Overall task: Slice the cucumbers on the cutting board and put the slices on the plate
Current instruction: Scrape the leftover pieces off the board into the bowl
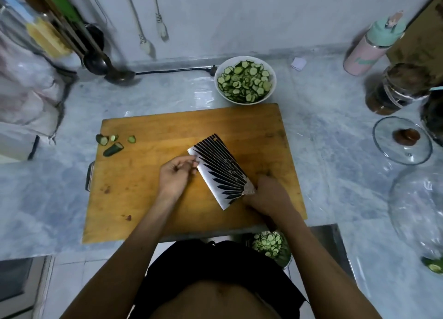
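Observation:
A wooden cutting board (153, 199) lies on the marble counter. A cleaver (220, 170) with a black striped pattern lies flat over the board's middle. My right hand (266, 196) grips its handle at the lower right. My left hand (176, 175) has its fingertips at the blade's left edge. Several cucumber end pieces (111, 144) sit at the board's left edge. A white plate (272, 79) full of cucumber slices stands just behind the board. A second container of cucumber slices (268, 243) shows below the counter's front edge, near my right forearm.
A glass lid (402, 142) and dark jars (398, 88) stand at the right, with a pink and mint bottle (370, 48) behind. A ladle (112, 72) and a black cable (172, 70) lie at the back. A cucumber piece (434, 264) sits at the far right.

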Demonstrator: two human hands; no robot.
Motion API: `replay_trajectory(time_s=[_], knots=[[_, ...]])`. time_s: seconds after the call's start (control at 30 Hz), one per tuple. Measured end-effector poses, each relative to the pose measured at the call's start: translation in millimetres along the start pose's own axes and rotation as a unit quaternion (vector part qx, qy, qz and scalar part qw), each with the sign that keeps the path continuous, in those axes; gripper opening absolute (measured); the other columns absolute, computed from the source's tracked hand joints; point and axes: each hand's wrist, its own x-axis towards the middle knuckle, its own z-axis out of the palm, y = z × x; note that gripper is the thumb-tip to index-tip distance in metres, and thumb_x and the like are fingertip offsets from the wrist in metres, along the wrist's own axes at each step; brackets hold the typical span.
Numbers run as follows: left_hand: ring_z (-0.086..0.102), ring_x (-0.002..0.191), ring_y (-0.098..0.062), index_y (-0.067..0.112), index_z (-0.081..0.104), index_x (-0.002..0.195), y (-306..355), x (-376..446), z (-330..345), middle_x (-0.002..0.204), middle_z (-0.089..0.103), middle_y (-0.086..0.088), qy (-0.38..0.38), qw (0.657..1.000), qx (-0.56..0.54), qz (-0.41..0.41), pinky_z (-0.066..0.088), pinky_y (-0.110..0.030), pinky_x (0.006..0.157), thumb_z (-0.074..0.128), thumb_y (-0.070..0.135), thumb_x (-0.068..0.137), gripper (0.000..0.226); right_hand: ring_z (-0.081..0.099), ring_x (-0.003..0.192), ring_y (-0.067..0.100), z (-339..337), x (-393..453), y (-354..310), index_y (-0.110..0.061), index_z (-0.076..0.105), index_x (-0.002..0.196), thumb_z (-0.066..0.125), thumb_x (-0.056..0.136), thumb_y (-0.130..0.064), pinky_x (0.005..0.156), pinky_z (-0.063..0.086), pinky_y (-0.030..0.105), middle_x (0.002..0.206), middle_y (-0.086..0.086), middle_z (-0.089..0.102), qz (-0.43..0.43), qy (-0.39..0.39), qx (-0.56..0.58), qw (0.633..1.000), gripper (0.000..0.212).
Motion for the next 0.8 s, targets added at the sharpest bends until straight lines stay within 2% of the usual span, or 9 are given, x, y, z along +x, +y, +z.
replay_trajectory(time_s=[0.07, 0.17, 0.27, 0.37, 0.47, 0.57, 0.67, 0.73, 0.8], knots=[[0.062, 0.069, -0.015, 0.010, 0.073, 0.097, -2.3, -1.4, -11.2, 0.075, 0.073, 0.002, 0.023, 1.000, -0.012, -0.012, 0.054, -0.024, 0.072, 0.054, 0.005, 0.098, 0.020, 0.045, 0.054, 0.010, -0.5, -1.4, -0.1, -0.020, 0.050, 0.068, 0.071, 0.082, -0.030, 0.049, 0.030, 0.023, 0.061, -0.005, 0.048, 0.010, -0.038, 0.064, 0.997, 0.027], [0.063, 0.074, -0.018, 0.014, 0.072, 0.093, -5.1, -2.5, -27.9, 0.077, 0.073, -0.001, 0.043, 0.999, -0.026, -0.015, 0.053, -0.031, 0.083, 0.054, 0.006, 0.098, 0.020, 0.052, 0.057, 0.004, 1.0, -8.4, -9.7, -0.025, 0.056, 0.071, 0.066, 0.088, -0.021, 0.049, 0.035, 0.016, 0.061, -0.011, 0.057, -0.015, -0.053, 0.167, 0.984, 0.021], [0.063, 0.075, -0.016, 0.013, 0.072, 0.093, -7.8, -3.9, -46.9, 0.079, 0.072, -0.001, 0.050, 0.999, -0.018, -0.002, 0.051, -0.030, 0.084, 0.054, 0.008, 0.099, 0.020, 0.050, 0.058, -0.003, 9.0, -8.0, -26.8, -0.025, 0.052, 0.073, 0.065, 0.090, -0.018, 0.048, 0.033, 0.013, 0.068, -0.010, 0.056, -0.055, -0.028, 0.158, 0.986, 0.022], [0.064, 0.080, 0.000, 0.010, 0.073, 0.099, -12.3, -3.4, -77.6, 0.087, 0.071, 0.007, 0.079, 0.994, 0.055, 0.045, 0.049, -0.017, 0.084, 0.055, 0.009, 0.098, 0.018, 0.054, 0.066, 0.020, 20.7, -3.1, -52.1, -0.010, 0.052, 0.083, 0.062, 0.091, -0.020, 0.055, 0.035, 0.024, 0.077, 0.006, 0.058, -0.074, -0.017, 0.139, 0.987, 0.017], [0.063, 0.101, -0.012, 0.016, 0.073, 0.105, -21.5, 5.8, -121.7, 0.105, 0.070, 0.003, 0.143, 0.969, 0.162, 0.118, 0.049, -0.023, 0.091, 0.058, 0.019, 0.096, 0.017, 0.039, 0.063, 0.018, 34.8, -1.4, -80.5, -0.011, 0.040, 0.078, 0.059, 0.094, -0.017, 0.055, 0.027, 0.026, 0.076, 0.003, 0.044, -0.115, 0.003, 0.113, 0.987, 0.025], [0.054, 0.118, -0.021, 0.019, 0.068, 0.120, -28.7, 35.4, -163.5, 0.127, 0.059, -0.004, 0.164, 0.940, 0.252, 0.162, 0.045, -0.039, 0.103, 0.057, 0.039, 0.091, 0.037, 0.039, 0.065, 0.010, 46.5, -0.3, -108.0, -0.009, 0.043, 0.083, 0.059, 0.093, -0.012, 0.052, 0.023, 0.021, 0.080, -0.002, 0.043, -0.141, 0.038, 0.086, 0.986, 0.019], [0.033, 0.139, -0.025, 0.025, 0.051, 0.137, -26.5, 71.9, -185.2, 0.151, 0.031, -0.008, 0.148, 0.941, 0.285, 0.103, 0.036, -0.041, 0.113, 0.063, 0.052, 0.085, 0.060, 0.038, 0.068, 0.002, 54.5, 0.5, -129.8, -0.010, 0.045, 0.084, 0.059, 0.092, -0.010, 0.051, 0.023, 0.020, 0.082, -0.005, 0.041, -0.160, 0.052, 0.055, 0.984, 0.016], [0.023, 0.145, -0.025, 0.028, 0.040, 0.144, -22.3, 95.5, -189.8, 0.158, 0.019, -0.006, 0.122, 0.942, 0.300, 0.090, 0.031, -0.042, 0.117, 0.066, 0.062, 0.079, 0.078, 0.037, 0.067, 0.003, 60.0, 1.3, -138.4, -0.016, 0.042, 0.080, 0.060, 0.092, -0.011, 0.052, 0.023, 0.021, 0.080, -0.004, 0.039, -0.168, 0.062, 0.039, 0.983, 0.022], [0.023, 0.145, -0.027, 0.029, 0.034, 0.146, -18.6, 117.5, -189.5, 0.158, 0.019, -0.006, 0.089, 0.940, 0.313, 0.104, 0.031, -0.043, 0.116, 0.064, 0.072, 0.075, 0.089, 0.038, 0.068, 0.004, 63.7, 0.7, -142.3, -0.015, 0.044, 0.080, 0.063, 0.090, -0.011, 0.054, 0.028, 0.018, 0.080, -0.003, 0.041, -0.170, 0.077, 0.024, 0.982, 0.021]])
